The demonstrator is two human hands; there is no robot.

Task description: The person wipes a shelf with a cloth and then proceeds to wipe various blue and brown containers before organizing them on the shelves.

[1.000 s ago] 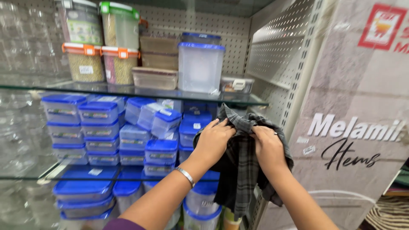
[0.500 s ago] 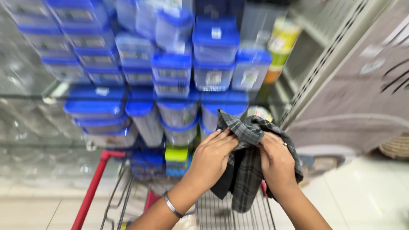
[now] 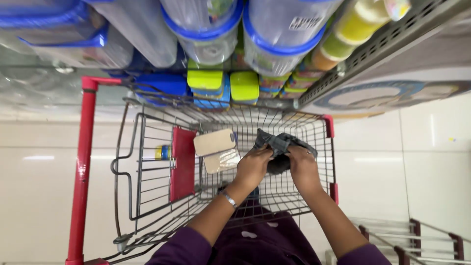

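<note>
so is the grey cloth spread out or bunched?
Bunched: the grey cloth sits crumpled between the left hand and right hand, over the cart.

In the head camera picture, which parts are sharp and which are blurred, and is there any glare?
Head view: both hands, left and right, and the grey cloth are fairly sharp; the blue-lidded containers at the top are soft and stretched; pale streaks of glare lie on the white floor.
</note>
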